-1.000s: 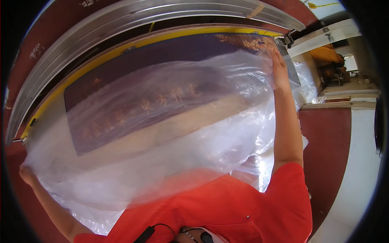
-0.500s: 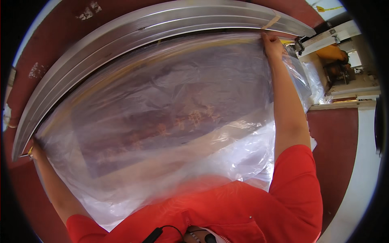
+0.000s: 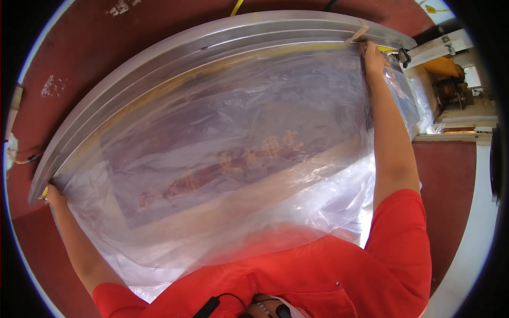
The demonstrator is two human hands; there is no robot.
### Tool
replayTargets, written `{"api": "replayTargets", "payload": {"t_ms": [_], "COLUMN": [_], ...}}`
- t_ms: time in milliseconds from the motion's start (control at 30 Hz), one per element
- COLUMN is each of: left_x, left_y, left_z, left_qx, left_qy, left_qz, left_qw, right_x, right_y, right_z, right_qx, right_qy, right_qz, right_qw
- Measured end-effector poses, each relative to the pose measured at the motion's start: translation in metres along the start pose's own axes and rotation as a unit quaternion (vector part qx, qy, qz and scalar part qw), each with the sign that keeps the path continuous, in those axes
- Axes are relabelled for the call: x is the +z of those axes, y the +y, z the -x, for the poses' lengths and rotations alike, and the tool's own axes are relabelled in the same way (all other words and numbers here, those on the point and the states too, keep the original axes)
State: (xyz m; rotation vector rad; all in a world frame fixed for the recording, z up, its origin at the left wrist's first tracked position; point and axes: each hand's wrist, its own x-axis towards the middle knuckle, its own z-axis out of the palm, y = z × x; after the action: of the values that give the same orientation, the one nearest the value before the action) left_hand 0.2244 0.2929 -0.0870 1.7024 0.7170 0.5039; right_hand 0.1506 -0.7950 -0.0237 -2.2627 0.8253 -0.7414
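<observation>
Head cam's got the left hand (image 3: 56, 196) just under 9 o'clock and right hand (image 3: 375, 64) near 2, both pinching a clear plastic sheet (image 3: 238, 116) that's spread across the middle, up to the metal bar (image 3: 265, 26) at 12.

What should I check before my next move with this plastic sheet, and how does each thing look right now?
1. Left hand at the sheet's far left corner: ok.
2. Right hand at the sheet's far edge, toward the right: ok.
3. Sheet over most of the dark panel: ok, the panel shows through it.
4. Sheet smooth: not ok, wrinkles run across it.
5. Sheet clear of the metal rail: cannot tell, its far edge runs close along it.
6. Firm grip: cannot tell, the fingertips are hidden.
</observation>
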Motion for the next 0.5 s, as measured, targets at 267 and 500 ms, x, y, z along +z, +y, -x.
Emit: {"api": "replayTargets", "payload": {"t_ms": [267,500], "left_x": [-0.038,-0.230], "left_y": [0.058,0.066], "left_z": [0.033,0.065], "left_qx": [0.048,0.150], "left_qy": [-0.032,-0.013], "left_qz": [-0.143,-0.901], "left_qw": [0.988,0.407], "right_x": [-0.034,-0.018], "right_y": [-0.058,-0.110], "right_z": [0.039,0.128], "right_qx": [-0.018,-0.034], "right_qy": [-0.253,-0.369], "right_qz": [-0.084,-0.247], "right_qw": [0.964,0.895]}}
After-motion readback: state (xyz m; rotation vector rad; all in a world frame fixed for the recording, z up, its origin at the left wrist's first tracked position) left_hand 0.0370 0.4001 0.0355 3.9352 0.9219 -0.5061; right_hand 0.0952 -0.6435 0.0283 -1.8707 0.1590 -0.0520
